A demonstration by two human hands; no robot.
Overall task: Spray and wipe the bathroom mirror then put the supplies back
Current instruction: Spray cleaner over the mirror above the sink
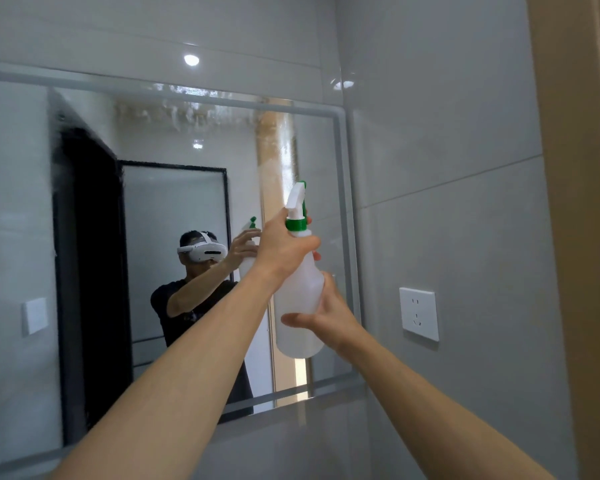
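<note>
Left hand wraps the neck of the spray bottle, right hand cups its lower body, both gripping. Bottle's raised, nozzle aimed at the mirror, wet streaks along the glass's top. Wall socket sits to the right.

The spray bottle was made of translucent white plastic with a smooth, slightly matt body; its trigger head was of opaque white plastic with a glossy green collar. The mirror was of polished glass, and wet streaks and droplets were seen along its upper part. It was bordered by a smooth, pale grey frame of satin finish. The wall tiles were glossy, light grey and smooth, and lamp glare was reflected in them. The wall socket was of smooth white plastic. The door frame looked like matt, tan wood.
</note>
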